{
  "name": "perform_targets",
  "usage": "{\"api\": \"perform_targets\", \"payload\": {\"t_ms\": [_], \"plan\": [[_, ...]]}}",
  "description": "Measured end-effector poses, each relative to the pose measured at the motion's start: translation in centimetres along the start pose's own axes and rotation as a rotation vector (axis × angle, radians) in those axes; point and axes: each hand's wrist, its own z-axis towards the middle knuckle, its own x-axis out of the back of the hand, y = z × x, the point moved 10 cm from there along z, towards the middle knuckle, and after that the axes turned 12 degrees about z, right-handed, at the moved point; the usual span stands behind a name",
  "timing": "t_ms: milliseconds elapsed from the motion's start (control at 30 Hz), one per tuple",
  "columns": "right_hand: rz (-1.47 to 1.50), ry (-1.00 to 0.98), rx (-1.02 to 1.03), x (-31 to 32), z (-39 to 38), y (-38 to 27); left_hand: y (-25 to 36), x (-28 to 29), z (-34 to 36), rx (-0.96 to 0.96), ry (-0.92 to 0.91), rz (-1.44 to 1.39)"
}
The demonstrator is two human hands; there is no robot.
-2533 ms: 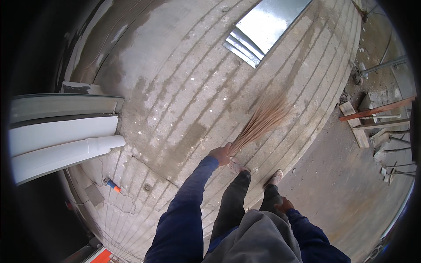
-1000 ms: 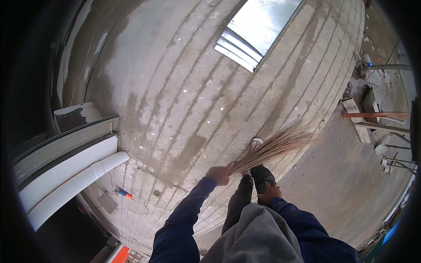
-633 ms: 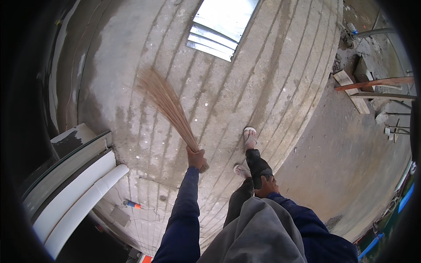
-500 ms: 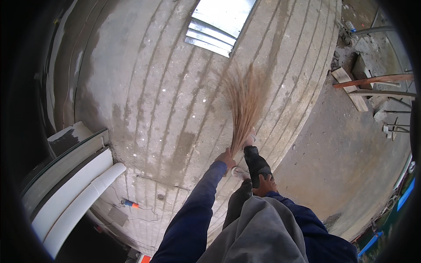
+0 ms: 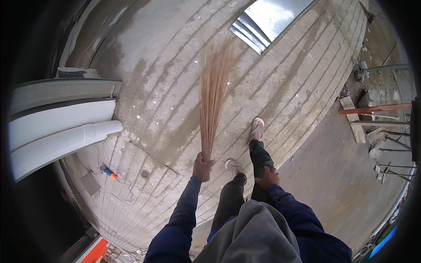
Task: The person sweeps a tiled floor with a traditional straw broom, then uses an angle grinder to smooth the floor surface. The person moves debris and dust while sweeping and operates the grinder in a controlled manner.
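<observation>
My left hand (image 5: 203, 167) is closed around the bound end of a long stick broom (image 5: 211, 118), whose bristles fan upward over the grooved concrete and blur at their tips. My right hand (image 5: 267, 179) grips the dark trouser leg at my right knee. Below me my two sandalled feet stand on the concrete, the right foot (image 5: 257, 128) farther forward than the left (image 5: 233, 166).
Shiny metal sheets (image 5: 276, 22) lie ahead. A white pipe (image 5: 87, 133) runs along a ledge at left, near a blue-orange tool (image 5: 109, 172) with a cord. Wooden planks (image 5: 372, 109) and metal bars are beside the lower floor at right, past the curved step edge.
The broom has swung right, left, right, and now points forward, farther left than half a second ago, with my left hand moved left too. The view has rotated slightly; my right hand stays at my knee.
</observation>
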Motion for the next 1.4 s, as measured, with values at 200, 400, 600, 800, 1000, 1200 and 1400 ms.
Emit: {"api": "perform_targets", "payload": {"t_ms": [200,400,600,800,1000,1200,1400], "plan": [[-0.033,0.025,0.065,-4.5,-4.2,4.6,-13.0,10.8,-3.5,0.084,0.416,-0.73],[0.046,-0.283,0.051,-11.9,-2.4,18.8,-18.2,-0.1,-0.7,0.161,0.556,-0.772],[-0.07,-0.444,-0.142,-22.9,-1.8,30.6,-14.9,-24.9,1.3,0.027,-0.209,0.474],[-0.147,-0.42,-0.121,-19.8,-3.4,31.3,-9.5,-30.9,-4.7,-0.366,-0.527,0.973],[-0.085,-0.407,-0.066,-17.7,-2.5,33.7,-21.1,-20.0,-15.3,0.114,0.071,0.013],[-0.052,-0.486,-0.041,-18.5,-3.1,35.5,-29.4,-18.5,-15.3,0.41,0.539,-0.747],[-0.054,-0.494,0.018,-19.6,-1.3,37.8,-19.6,-43.9,-15.1,-0.009,-0.639,0.524]]}}
